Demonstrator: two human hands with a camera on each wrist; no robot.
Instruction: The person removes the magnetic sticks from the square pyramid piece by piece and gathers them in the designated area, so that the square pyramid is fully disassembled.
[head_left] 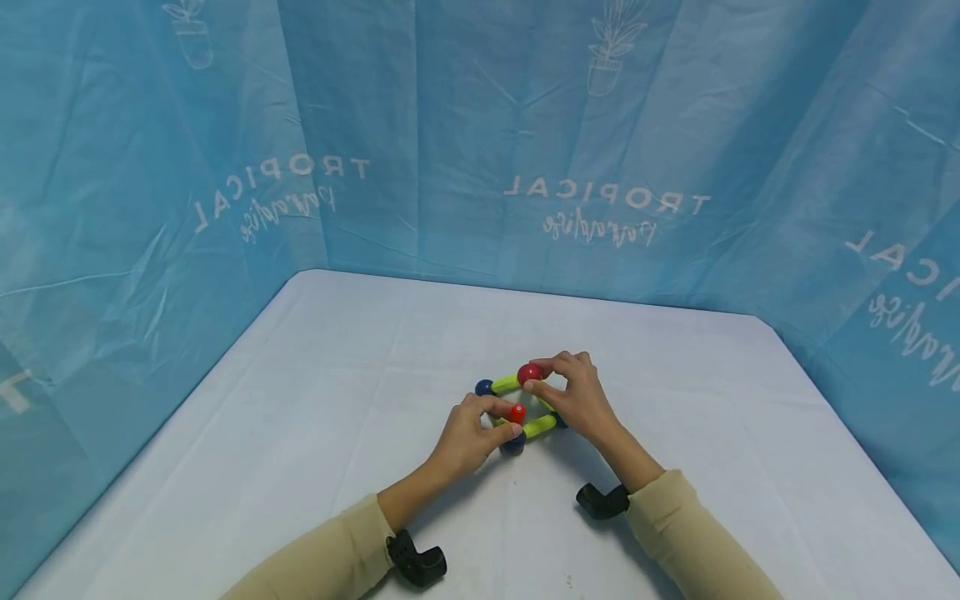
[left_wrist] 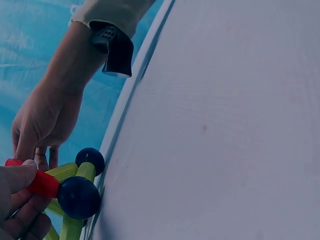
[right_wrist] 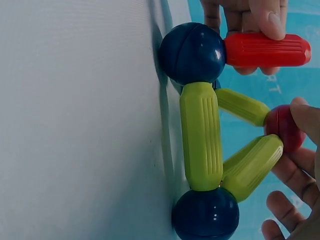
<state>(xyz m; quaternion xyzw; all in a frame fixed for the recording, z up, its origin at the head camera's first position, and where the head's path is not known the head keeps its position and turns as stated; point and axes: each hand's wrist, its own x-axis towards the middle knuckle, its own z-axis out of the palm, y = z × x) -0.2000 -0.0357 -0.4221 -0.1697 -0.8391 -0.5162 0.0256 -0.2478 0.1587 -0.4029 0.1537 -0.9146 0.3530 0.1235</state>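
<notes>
A frame of yellow-green rods and dark blue balls stands on the white table. My left hand pinches a red rod between thumb and fingers; it points upward, its lower end touching the nearest blue ball. With thumb and fingertips, my right hand holds a red ball. In the right wrist view, two slanting yellow-green rods meet this red ball. Another blue ball sits at the frame's far left, and one more is partly behind the right hand.
The white-covered table spreads around the frame on all sides. Blue printed curtains hang behind and beside it. A black wrist device is on the left wrist, and a similar black device is on the right.
</notes>
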